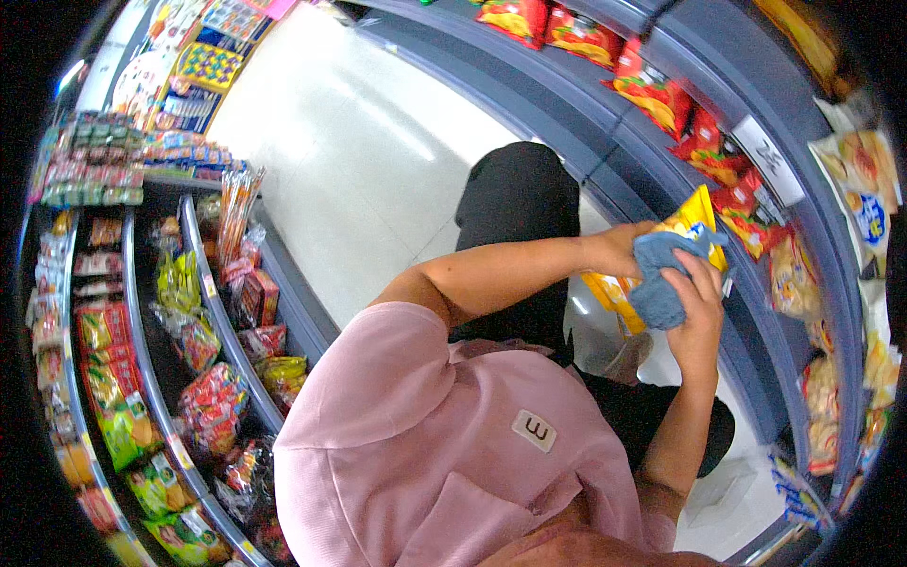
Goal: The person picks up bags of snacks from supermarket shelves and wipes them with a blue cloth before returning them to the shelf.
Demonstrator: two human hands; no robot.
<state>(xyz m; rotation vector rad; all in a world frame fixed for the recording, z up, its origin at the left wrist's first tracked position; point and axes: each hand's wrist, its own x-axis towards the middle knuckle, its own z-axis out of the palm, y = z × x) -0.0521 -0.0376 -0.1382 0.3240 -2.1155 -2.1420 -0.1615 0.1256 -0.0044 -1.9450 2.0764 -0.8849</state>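
Observation:
My left hand holds a yellow snack packet, its fingers mostly hidden behind a blue-grey cloth. In my right hand is that cloth, bunched and pressed against the face of the packet. Yellow wrapping shows both above and below the cloth; whether it is all one packet cannot be told. Both hands are in front of a grey shelf unit, close to a row of red snack bags on its shelf.
White and clear snack packets line the same shelf unit on the right, beside a white price sign. Across the shiny tiled floor, a left-hand shelf holds many packaged snacks. My bent knees in black trousers are beneath my arms.

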